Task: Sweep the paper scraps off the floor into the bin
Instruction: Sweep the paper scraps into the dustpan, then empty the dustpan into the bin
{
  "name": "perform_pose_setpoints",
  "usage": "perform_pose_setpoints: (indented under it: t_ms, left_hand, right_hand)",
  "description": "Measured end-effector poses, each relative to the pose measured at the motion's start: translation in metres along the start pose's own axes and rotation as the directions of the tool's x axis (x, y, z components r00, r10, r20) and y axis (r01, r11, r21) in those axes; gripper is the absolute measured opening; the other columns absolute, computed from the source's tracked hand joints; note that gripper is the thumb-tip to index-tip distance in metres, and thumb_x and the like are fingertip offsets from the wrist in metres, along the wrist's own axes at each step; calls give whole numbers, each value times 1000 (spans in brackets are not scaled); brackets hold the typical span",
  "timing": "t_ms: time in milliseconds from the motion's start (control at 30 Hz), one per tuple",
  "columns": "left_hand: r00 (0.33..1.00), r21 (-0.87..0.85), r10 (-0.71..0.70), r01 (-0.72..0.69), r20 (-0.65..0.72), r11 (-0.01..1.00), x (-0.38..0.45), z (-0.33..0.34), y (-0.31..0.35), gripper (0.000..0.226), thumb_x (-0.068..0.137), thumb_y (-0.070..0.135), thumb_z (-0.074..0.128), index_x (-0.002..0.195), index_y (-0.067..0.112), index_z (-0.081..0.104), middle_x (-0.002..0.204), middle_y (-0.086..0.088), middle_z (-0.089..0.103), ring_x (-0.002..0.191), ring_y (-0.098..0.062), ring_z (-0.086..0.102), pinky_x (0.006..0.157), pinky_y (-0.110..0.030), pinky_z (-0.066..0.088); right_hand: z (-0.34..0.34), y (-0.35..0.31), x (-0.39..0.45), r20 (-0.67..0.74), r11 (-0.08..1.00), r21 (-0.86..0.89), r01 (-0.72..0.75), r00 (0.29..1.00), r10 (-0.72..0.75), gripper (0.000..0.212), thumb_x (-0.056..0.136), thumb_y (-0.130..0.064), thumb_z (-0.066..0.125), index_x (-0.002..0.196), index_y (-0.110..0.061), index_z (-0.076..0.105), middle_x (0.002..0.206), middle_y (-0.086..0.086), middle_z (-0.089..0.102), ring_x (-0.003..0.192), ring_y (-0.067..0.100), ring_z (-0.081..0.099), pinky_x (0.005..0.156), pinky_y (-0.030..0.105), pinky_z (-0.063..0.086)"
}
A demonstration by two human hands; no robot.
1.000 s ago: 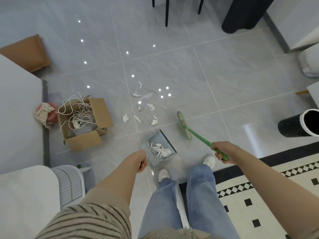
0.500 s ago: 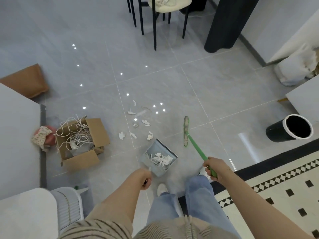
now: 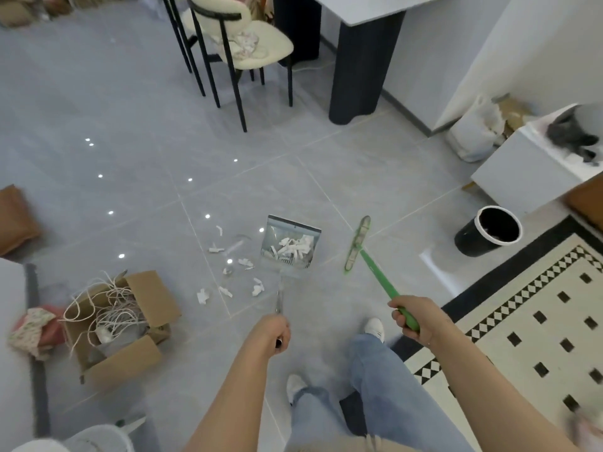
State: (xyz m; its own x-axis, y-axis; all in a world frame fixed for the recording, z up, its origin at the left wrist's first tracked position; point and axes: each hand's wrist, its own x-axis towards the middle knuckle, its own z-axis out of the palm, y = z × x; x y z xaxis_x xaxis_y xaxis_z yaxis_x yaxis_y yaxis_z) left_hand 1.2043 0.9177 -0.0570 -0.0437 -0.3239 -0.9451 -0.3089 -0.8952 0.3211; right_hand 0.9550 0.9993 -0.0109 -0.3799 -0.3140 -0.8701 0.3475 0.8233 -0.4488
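My left hand (image 3: 272,332) grips the thin handle of a grey dustpan (image 3: 305,264) that hangs over the floor with several white paper scraps (image 3: 293,246) inside. More paper scraps (image 3: 228,275) lie scattered on the grey tiles to its left. My right hand (image 3: 412,318) holds the green handle of a small broom (image 3: 357,244), whose head points away from me, right of the dustpan. The black bin (image 3: 489,231) with a white rim stands open on the floor at the right.
A cardboard box (image 3: 130,331) full of white cord sits at the left, by a floral cloth (image 3: 29,324). Chairs (image 3: 241,44) and a dark table pillar (image 3: 359,66) stand ahead. A patterned rug (image 3: 538,321) lies at the right, beside a white cabinet (image 3: 535,171) and a plastic bag (image 3: 476,128).
My left hand has lifted the loaded dustpan and carried it forward and right, away from the scattered scraps. The broom has swung upright, and my view has tilted up toward the bin.
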Motion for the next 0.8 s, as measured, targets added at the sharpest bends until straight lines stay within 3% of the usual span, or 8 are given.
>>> perform_pose_setpoints:
  t_ms: [133, 400, 800]
  left_hand:
    - [999, -40, 41, -41, 3, 998, -14, 11, 17, 36, 95, -4, 36, 61, 8, 38, 25, 1, 32, 15, -8, 25, 32, -1, 21]
    - [996, -25, 81, -82, -45, 996, -57, 52, 27, 29, 94, -1, 43, 67, 9, 45, 27, 4, 36, 17, -5, 29, 32, -2, 24]
    - [993, -55, 86, -90, -79, 994, -84, 182, 68, 24, 95, -1, 44, 72, 3, 50, 30, 3, 37, 20, -4, 30, 29, -5, 25]
  right_hand:
    - [-22, 9, -6, 19, 997, 77, -14, 1000, 13, 12, 88, -5, 59, 79, -6, 52, 57, 6, 48, 24, 5, 40, 28, 10, 26]
    - [-68, 11, 1, 73, 974, 225, -40, 997, 24, 15, 89, -2, 54, 76, -8, 50, 59, 4, 48, 23, 4, 42, 27, 9, 27]
    - [-182, -37, 40, 93, 987, 149, -67, 994, 53, 13, 87, -2, 56, 76, -7, 52, 57, 5, 50, 26, 5, 43, 29, 12, 25]
